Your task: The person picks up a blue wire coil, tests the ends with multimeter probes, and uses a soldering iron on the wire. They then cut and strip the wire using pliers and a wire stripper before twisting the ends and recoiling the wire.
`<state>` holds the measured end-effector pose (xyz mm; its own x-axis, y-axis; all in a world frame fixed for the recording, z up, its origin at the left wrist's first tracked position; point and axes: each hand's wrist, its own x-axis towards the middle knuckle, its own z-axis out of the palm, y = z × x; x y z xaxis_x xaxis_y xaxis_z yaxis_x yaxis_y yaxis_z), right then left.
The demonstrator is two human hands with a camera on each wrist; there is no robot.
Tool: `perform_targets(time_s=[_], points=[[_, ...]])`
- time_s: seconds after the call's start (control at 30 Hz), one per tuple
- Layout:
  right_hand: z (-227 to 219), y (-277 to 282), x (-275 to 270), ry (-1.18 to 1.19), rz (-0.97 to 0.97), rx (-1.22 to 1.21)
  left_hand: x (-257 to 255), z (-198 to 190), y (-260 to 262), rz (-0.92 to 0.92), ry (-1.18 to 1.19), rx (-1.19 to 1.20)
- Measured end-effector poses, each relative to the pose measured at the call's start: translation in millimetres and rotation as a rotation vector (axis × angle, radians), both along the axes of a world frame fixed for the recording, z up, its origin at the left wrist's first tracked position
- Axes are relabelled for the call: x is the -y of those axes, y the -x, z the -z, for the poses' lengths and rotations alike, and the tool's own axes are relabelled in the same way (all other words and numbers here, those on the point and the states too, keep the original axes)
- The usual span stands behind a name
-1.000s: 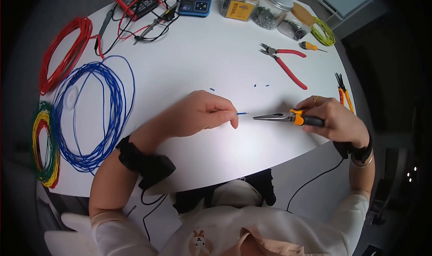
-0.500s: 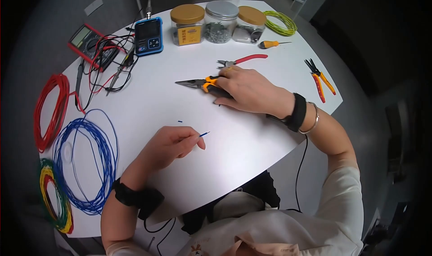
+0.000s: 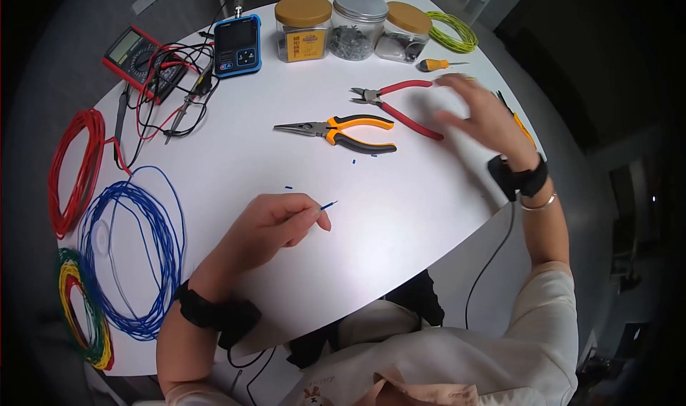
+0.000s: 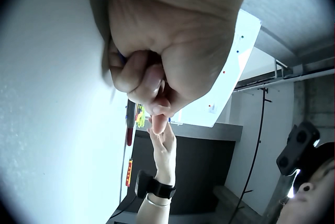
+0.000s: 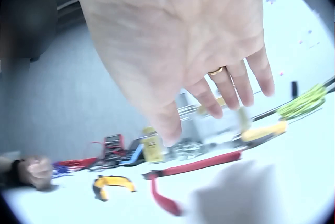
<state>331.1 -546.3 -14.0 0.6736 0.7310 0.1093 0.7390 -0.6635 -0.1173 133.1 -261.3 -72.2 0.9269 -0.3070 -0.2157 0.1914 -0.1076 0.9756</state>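
Observation:
My left hand (image 3: 275, 224) pinches a short blue wire (image 3: 329, 206) between thumb and fingers, its bare tip pointing right. In the left wrist view the curled fingers (image 4: 138, 77) hide most of the wire. Raised over the table's right side, my right hand (image 3: 486, 117) has its fingers spread and holds nothing. Beside it lie red-handled diagonal cutters (image 3: 413, 122), jaws parted. Needle-nose pliers (image 3: 357, 145) with orange and black handles lie left of the cutters. Partly behind the right hand is a tool with orange-and-red handles (image 3: 526, 130).
Blue wire (image 3: 175, 263), red wire (image 3: 57, 192) and multicoloured coils (image 3: 66, 284) line the left edge. A multimeter (image 3: 128, 56), a blue-framed tester (image 3: 238, 45), lidded jars (image 3: 304, 31), a yellow-green coil (image 3: 457, 31) and a screwdriver (image 3: 434, 64) stand or lie at the back. Small blue scraps (image 3: 289, 187) are scattered about.
My right hand has laid the needle-nose pliers on the table, let go and moved right, fingers spreading. The left hand keeps its pinch on the blue wire. The head view has shifted.

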Motion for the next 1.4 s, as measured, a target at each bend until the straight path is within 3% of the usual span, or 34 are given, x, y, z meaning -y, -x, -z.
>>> perform_targets(time_s=[0.07, 0.17, 0.23, 0.33, 0.47, 0.57, 0.73, 0.93, 1.17, 1.27, 1.4], points=[[6, -31, 50, 0.129, 0.264, 0.095, 0, 0, 0, 0.000, -0.013, 0.006], [13, -66, 116, 0.300, 0.657, 0.009, 0, 0, 0, -0.002, 0.019, -0.031], [20, -73, 144, 0.230, 0.730, -0.057, 1, -1, 0, -0.005, 0.028, -0.033], [26, -80, 164, 0.251, 0.711, 0.015, 2, -1, 1, -0.020, 0.018, -0.019], [36, -91, 185, 0.124, 0.807, -0.301, 3, -4, 1, -0.037, -0.021, -0.022], [36, -80, 183, 0.138, 0.729, -0.341, 0, -1, 1, -0.025, -0.011, 0.022], [19, -62, 164, 0.177, 0.712, -0.230, 2, 0, 2, -0.063, 0.029, -0.010], [3, -56, 147, 0.452, 0.817, -0.371, -2, 2, 4, -0.051, 0.021, 0.024], [4, -30, 159, 0.304, 0.777, -0.316, -4, 5, 4, -0.014, 0.078, 0.046], [2, -31, 170, 0.398, 0.721, -0.315, -6, 4, 4, -0.003, 0.086, 0.038], [7, -24, 166, 0.352, 0.707, -0.292, -5, 11, 4, -0.012, 0.084, 0.098]])
